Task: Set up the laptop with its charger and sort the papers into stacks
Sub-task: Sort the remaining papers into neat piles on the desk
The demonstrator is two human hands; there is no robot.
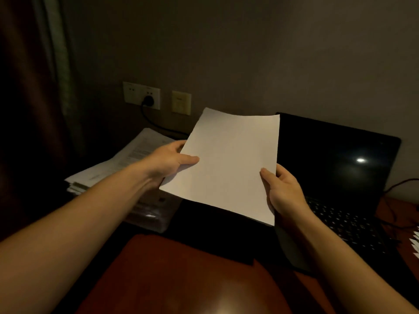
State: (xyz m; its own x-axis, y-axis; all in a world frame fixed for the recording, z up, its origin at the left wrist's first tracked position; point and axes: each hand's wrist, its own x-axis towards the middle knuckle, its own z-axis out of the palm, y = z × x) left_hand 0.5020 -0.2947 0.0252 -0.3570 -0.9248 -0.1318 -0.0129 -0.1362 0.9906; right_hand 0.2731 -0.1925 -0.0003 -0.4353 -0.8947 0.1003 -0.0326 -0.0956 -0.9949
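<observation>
Both hands are up over the reddish counter (192, 279) with a blank white sheet of paper (229, 164) between them, held off the surface and tilted, its top edge leaning toward the wall. The left hand (174, 159) pinches the sheet's left edge, thumb lying on the face, fingers tucked behind. The right hand (283, 191) grips the right edge lower down, thumb on top, fingers curled behind the page.

To the right, the open laptop (335, 159) stands near the wall, its screen dark with one bright glint of reflected light. The sheet's right edge overlaps the screen's left side from this angle.

Over on the left, a stack of printed papers (127, 159) lies toward the back of the counter, slightly fanned. In front of it there's a glossy wrapped pack (152, 214); whether the stack rests on it I can't tell.

On the wall, a black plug (147, 101) sits in the white wall socket (141, 95), and its black cable (158, 125) drops and runs right until the sheet hides it. A smaller beige wall plate (181, 103) is beside the socket. At the far right edge, corners of more white papers (416, 243) peek in, near a thin dark wire (401, 184) beside the laptop.
</observation>
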